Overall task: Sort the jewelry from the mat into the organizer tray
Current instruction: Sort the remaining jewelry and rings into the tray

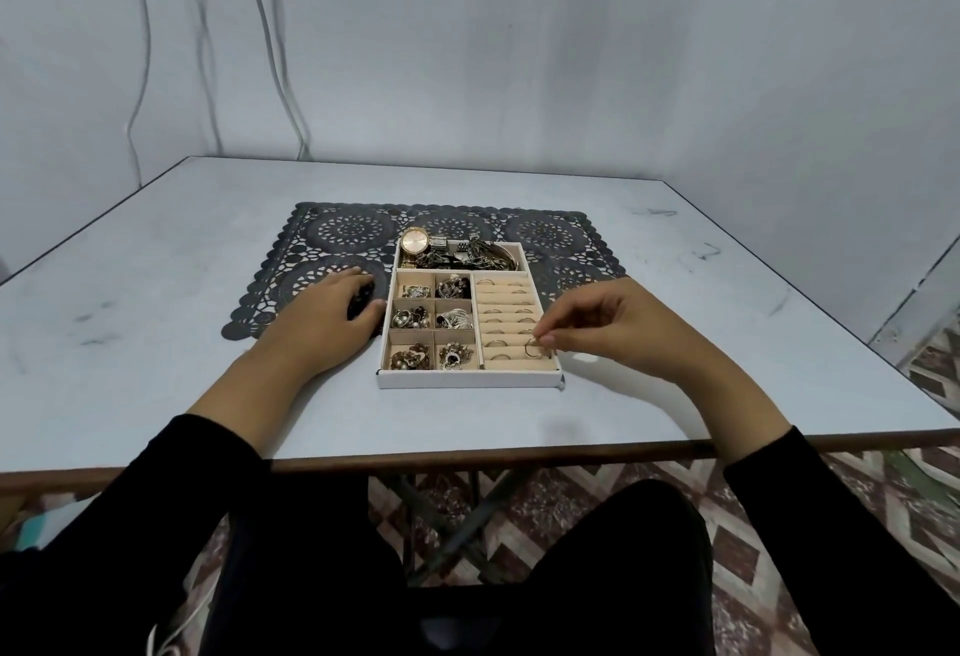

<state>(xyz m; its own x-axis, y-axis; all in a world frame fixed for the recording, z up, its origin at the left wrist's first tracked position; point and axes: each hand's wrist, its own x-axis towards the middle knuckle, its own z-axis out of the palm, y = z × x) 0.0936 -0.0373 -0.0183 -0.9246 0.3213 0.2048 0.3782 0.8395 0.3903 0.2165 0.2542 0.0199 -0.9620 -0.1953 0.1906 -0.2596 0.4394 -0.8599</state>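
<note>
While the right hand (613,328) hovers over the tray's (467,379) near right corner, its fingers (546,338) pinch a small gold ring (532,346), loop facing us, just above the nearest padded ring rows (506,299). Those rows run left to right across the tray, and several hold rings already, so the gap to hit sits directly beneath the fingertips; it looks like a short straight drop, with the band turned to line up with the groove. The right hand is plainly the nearer one. Over on the other side, the left hand (322,322) rests on the dark lace mat (561,239), touching the tray's left wall, fingers curled down; whether they grip something dark underneath, I cannot tell. A gold watch (415,241) lies in the far compartment, and the small boxes look well filled.
</note>
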